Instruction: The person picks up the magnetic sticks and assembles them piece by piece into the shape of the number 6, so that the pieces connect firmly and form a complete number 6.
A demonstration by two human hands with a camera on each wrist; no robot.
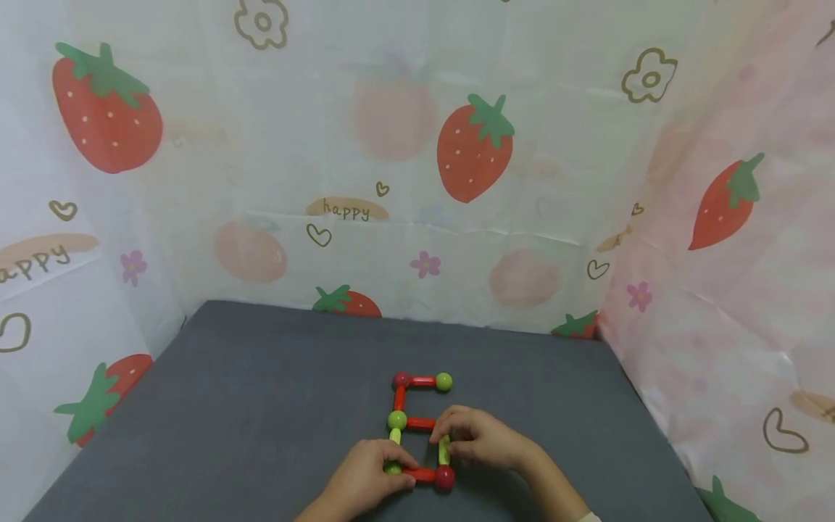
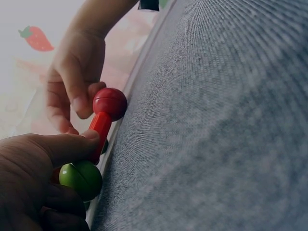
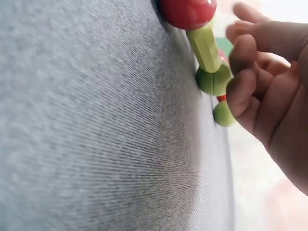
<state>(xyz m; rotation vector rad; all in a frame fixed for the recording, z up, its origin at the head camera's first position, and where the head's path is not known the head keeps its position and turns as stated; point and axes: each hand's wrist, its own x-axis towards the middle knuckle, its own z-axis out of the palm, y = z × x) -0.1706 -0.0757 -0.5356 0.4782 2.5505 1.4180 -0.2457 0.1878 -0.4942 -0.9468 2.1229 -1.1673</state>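
Red and green rods joined by balls form a figure on the dark cloth: a square with an open arm above. My left hand [image 1: 368, 471] pinches the bottom red rod [image 1: 424, 475] near the lower-left green ball [image 2: 81, 180], which it partly covers. At that rod's other end sits a red ball [image 1: 445, 477]. Close beside the right-side light green rod [image 3: 204, 48], my right hand [image 1: 479, 438] hovers with loosely bent fingers. Those fingers overlap the upper-right green ball [image 3: 214, 81] in the head view. Another red rod [image 1: 420, 423] crosses the figure's middle.
At the figure's top, a dark red ball [image 1: 401, 380] connects through a red rod [image 1: 422, 380] to a green ball [image 1: 444, 382]. The dark grey table [image 1: 261, 391] has white and pink strawberry-printed curtains [image 1: 404, 239] along its back and sides.
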